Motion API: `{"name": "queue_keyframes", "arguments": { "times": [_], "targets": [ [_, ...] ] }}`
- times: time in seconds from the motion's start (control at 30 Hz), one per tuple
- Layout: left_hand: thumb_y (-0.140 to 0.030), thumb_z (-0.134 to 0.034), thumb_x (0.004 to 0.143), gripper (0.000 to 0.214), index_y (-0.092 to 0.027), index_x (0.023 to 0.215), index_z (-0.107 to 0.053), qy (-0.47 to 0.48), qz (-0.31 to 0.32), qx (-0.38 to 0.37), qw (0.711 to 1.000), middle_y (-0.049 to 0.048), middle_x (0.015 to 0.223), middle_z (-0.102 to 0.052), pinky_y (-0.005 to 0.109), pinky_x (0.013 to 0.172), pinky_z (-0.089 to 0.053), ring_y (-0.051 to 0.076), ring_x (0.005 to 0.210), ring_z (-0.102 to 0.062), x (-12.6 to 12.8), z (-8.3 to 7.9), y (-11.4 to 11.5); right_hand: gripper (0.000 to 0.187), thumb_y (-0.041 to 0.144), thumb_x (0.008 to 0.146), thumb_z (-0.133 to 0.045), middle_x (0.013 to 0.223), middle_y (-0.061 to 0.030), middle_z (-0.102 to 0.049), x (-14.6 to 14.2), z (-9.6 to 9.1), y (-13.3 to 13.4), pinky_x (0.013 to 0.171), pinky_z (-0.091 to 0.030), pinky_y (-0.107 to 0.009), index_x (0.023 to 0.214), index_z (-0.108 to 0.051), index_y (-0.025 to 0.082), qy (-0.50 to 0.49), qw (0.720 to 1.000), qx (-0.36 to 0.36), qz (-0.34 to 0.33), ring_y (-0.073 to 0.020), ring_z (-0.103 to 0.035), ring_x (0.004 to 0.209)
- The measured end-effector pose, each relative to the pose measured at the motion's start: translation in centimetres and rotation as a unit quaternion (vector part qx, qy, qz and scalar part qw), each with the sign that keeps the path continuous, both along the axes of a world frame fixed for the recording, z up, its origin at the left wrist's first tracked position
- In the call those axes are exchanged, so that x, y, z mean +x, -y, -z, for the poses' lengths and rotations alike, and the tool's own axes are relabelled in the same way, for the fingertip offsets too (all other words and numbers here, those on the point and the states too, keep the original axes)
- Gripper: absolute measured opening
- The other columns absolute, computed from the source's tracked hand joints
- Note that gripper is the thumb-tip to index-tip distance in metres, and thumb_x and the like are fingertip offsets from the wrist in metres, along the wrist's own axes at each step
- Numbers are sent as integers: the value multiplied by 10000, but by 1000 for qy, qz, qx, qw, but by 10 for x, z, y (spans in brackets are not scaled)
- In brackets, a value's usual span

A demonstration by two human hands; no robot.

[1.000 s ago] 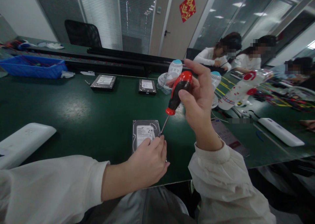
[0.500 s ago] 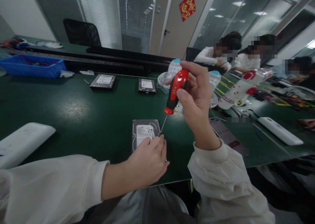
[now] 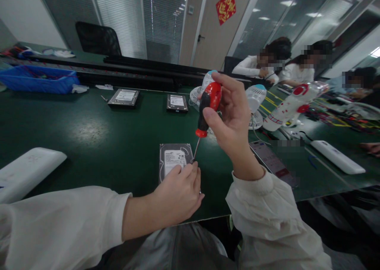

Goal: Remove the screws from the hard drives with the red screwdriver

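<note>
- At the lower centre of the frame, your left hand (image 3: 178, 192) lies over the lower right part of the hard drive (image 3: 172, 157), fingers bent down at its right edge – their undersides are hidden, so I cannot tell whether they pinch it or only press
- Right of centre, your right hand (image 3: 231, 119) grasps the red-and-black screwdriver (image 3: 204, 113) by its handle, thumb on the near side, with the shaft slanting down and left
- The screwdriver's tip meets the drive's right edge just beside your left fingertips; it is too small to tell what it sits in
- The hard drive lies flat, label up, on the green table (image 3: 124, 143), just below the centre of the frame
- Above it, near the table's far side, lie a smaller drive (image 3: 177, 102) and, further left, another drive (image 3: 124, 97)
- To the right of your right wrist, a phone (image 3: 274, 163) lies flat
- Toward the upper left sits a blue bin (image 3: 38, 85) – well apart from your hands
</note>
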State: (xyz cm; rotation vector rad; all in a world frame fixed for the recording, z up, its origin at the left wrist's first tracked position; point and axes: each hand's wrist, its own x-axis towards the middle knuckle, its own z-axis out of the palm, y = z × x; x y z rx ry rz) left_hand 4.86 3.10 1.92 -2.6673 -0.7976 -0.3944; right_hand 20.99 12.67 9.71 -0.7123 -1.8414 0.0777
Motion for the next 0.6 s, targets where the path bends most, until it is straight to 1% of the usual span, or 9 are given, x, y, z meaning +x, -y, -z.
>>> {"name": "queue_keyframes", "arguments": {
  "times": [0.07, 0.13, 0.23, 0.3, 0.37, 0.5, 0.53, 0.6],
  "targets": [
    [-387, -461, 1006, 538, 31, 1285, -652, -1, 1, 1, 1000, 256, 1346, -648, 404, 768, -412, 315, 1092, -624, 0, 1, 0, 513, 449, 877, -656, 1364, -34, -579, -2, -1, 1, 899, -617, -466, 1360, -494, 397, 9, 1000, 14, 12, -266, -621, 1189],
    [-387, -468, 1003, 536, 29, 1285, -654, -1, -1, 1, 1000, 254, 1345, -649, 403, 772, -412, 312, 1082, -629, 0, 1, 1, 482, 413, 872, -672, 1347, -32, -584, -3, -2, 3, 893, -615, -459, 1331, -528, 388, 6, 1000, 24, 10, -253, -631, 1144],
    [-386, -494, 992, 530, 28, 1278, -661, 1, -3, 1, 1000, 249, 1336, -657, 402, 774, -414, 309, 1068, -635, 0, -1, 1, 432, 404, 913, -601, 1332, -34, -585, -3, -3, 5, 891, -613, -459, 1337, -523, 378, -7, 1000, 15, -7, -238, -646, 1098],
    [-385, -511, 984, 525, 28, 1267, -669, 3, -1, 3, 1000, 245, 1328, -664, 401, 768, -416, 308, 1055, -640, 0, -1, 1, 417, 427, 939, -536, 1321, -39, -590, -2, -3, 5, 910, -608, -481, 1350, -505, 372, -15, 1000, 6, -18, -248, -643, 1125],
    [-383, -515, 982, 523, 28, 1263, -672, 4, -1, 5, 1000, 243, 1322, -668, 401, 762, -418, 307, 1048, -642, 0, -2, 1, 416, 454, 942, -515, 1308, -42, -597, -1, -2, 4, 924, -605, -498, 1349, -494, 370, -16, 1000, 0, -16, -260, -633, 1161],
    [-386, -486, 994, 531, 29, 1275, -663, 3, -1, 6, 1000, 248, 1328, -662, 403, 760, -421, 310, 1060, -639, 1, -1, -1, 487, 467, 852, -677, 1323, -26, -592, -2, -1, 2, 902, -624, -462, 1297, -500, 379, -16, 1000, 10, 19, -258, -619, 1187],
    [-385, -485, 994, 531, 27, 1277, -663, 2, -1, 5, 1000, 246, 1332, -660, 404, 763, -421, 309, 1061, -639, 1, -1, -1, 495, 459, 839, -699, 1325, -23, -592, -2, -1, 2, 897, -627, -452, 1288, -506, 378, -16, 999, 17, 24, -256, -619, 1189],
    [-386, -490, 991, 529, 23, 1276, -665, 0, -2, 3, 1000, 242, 1333, -661, 403, 767, -421, 305, 1056, -642, 0, 0, -1, 465, 453, 861, -674, 1321, -23, -595, -2, -2, 3, 902, -624, -448, 1291, -515, 375, -8, 999, 23, 23, -249, -634, 1167]
  ]
}}
